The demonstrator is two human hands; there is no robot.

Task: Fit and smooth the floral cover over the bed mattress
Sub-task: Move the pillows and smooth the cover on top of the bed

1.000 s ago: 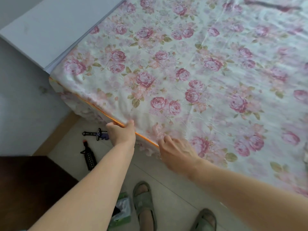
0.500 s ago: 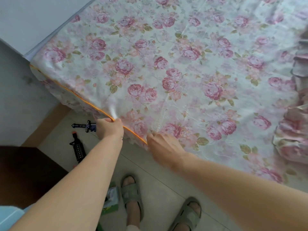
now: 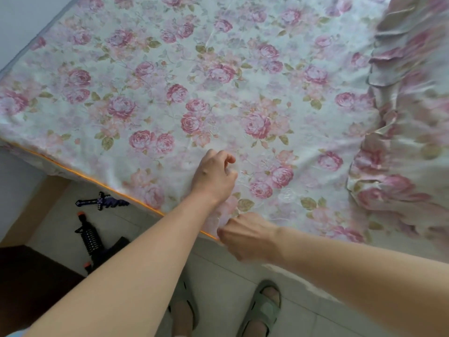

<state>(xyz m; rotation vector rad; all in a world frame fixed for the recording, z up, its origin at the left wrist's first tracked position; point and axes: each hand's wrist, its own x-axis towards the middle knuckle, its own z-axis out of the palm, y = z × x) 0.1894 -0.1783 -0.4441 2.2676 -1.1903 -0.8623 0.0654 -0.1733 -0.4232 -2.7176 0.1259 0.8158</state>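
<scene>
Sandals point(image 3: 263, 310), two; right hand point(image 3: 245, 235) pinches edge of one floral cover point(image 3: 243, 81), left hand point(image 3: 213, 177) curled, grip unclear.

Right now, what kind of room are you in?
Most likely a bedroom at home: a big floral cover is spread flat as on a bed, and a toy sword and a toy gun lie on the tiled floor beside it.

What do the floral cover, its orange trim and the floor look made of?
The floral cover: thin woven fabric, probably cotton or polyester, with a slight sheen; it creases and gathers into ruffles. The orange trim: likely corded fabric piping, a narrow raised line. The floor: pale tile, straight grout lines.
</scene>
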